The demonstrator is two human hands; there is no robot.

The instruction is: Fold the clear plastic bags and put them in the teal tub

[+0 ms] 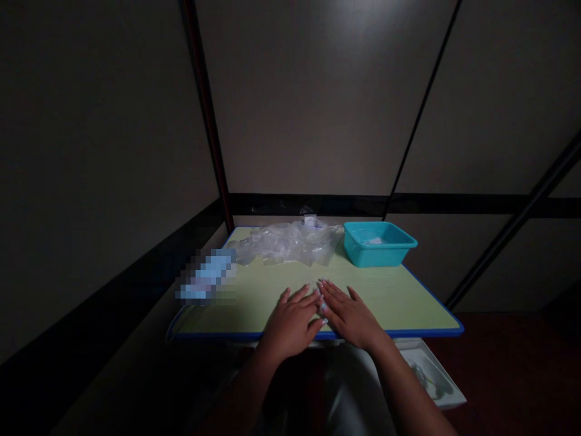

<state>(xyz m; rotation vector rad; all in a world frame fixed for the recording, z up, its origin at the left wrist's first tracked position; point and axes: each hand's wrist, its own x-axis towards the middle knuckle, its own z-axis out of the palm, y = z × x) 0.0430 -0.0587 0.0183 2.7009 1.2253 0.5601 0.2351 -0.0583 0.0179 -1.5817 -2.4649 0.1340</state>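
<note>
My left hand (290, 324) rests low over the front of the table, its fingers stretched out and reaching toward the middle. Facing it, my right hand (353, 320) lies nearly flat, fingers extended and thumb apart. The fingertips of both hands meet over a small pale, shiny piece (323, 307), which looks like clear plastic; the fingers cover most of it, so its kind cannot be made out. Farther back, a heap of clear plastic bags (285, 242) spreads across the table.
The pale green table (254, 303) has a blue edge. At its back right stands a turquoise plastic basin (379, 255) with something whitish inside. A blurred-out light blue item (209, 275) is at the left edge. Below, right, sits a white tray (447, 387). Walls stand close behind and left.
</note>
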